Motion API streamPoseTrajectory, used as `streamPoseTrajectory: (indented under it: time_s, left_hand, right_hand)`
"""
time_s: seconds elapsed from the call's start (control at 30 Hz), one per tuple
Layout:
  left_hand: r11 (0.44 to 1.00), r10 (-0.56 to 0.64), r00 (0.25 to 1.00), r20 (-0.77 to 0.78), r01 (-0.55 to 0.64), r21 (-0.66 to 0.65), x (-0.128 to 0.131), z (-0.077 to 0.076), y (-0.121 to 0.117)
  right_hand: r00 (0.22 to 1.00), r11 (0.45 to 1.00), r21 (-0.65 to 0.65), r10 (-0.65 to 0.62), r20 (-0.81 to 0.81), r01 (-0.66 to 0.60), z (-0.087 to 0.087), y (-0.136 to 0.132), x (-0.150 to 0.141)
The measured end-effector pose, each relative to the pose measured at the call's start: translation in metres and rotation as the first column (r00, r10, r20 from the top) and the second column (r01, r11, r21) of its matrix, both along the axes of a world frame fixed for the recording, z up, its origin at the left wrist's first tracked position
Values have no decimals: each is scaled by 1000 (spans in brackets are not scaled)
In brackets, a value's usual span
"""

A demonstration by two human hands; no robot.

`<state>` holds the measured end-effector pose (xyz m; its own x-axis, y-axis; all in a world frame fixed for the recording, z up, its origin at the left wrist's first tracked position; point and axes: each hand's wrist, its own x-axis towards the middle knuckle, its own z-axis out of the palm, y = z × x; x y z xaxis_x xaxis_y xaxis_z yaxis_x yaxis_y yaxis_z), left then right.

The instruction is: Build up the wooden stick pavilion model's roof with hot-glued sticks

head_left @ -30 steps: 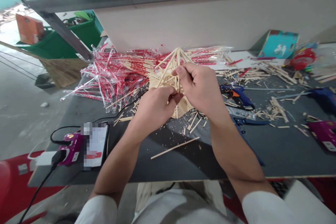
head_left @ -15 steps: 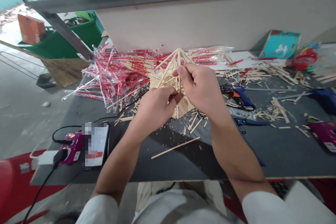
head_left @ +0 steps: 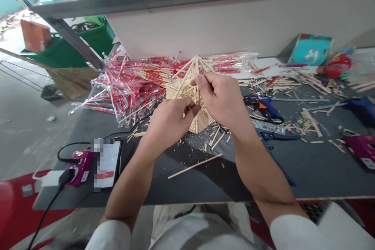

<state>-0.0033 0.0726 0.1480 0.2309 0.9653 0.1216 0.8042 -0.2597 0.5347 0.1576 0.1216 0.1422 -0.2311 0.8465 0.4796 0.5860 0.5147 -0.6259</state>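
While the left hand [head_left: 168,123] and right hand [head_left: 219,99] are closing on a stick frame [head_left: 184,83], the frame is sitting above the middle of the table [head_left: 205,183], well back from its near edge and close to the far side. A loose stick [head_left: 195,166] is lying between the hands and that near edge, with scattered shavings around it. Along the far side, a pile of wrapped chopsticks [head_left: 129,90] is spreading left from behind the frame and touching it. Toward the right side, cut sticks [head_left: 307,121] and a blue glue gun [head_left: 265,105] are crowding the surface, while a second glue gun [head_left: 361,111] is running off the right of the view. Near the left edge, a phone [head_left: 107,164] is lying beside a magenta charger [head_left: 79,168].

The frame is standing between the hands, its peak rising just beyond the right hand's fingers [head_left: 202,82]. The right hand is pinching sticks near the top, and the left hand is curling around the lower middle, its fingers [head_left: 187,105] pressing in just below. Both hands are hiding the frame's centre, so its joints are going unseen. The phone's screen is pixelated and unreadable.
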Motion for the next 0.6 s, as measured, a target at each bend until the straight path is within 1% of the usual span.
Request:
streamPoseTrajectory:
  time_s: [0.17,0.33,0.4,0.5,0.57,0.6]
  left_hand:
    - [999,22,1000,-9,-22,40,-6,9,-6]
    - [990,73,997,36,-76,117,-22,18,-8]
    - [987,80,996,44,-85,133,-28,19,-7]
    - [982,61,997,55,-70,174,-30,16,-3]
    - [980,28,998,55,-38,198,-28,11,1]
    - [979,7,999,52,-17,204,-27,9,2]
  right_hand:
    - [998,999,17,-43,45,43,13,-14,8]
    - [989,989,-19,-145,19,146,28,-22,28]
    - [989,988,-37,-147,17,147,31,-22,35]
    - [996,990,-122,-67,65,75,34,-21,41]
    - [990,972,-236,42,134,-10,34,-20,40]
    - [980,952,-302,109,167,-55,33,-20,39]
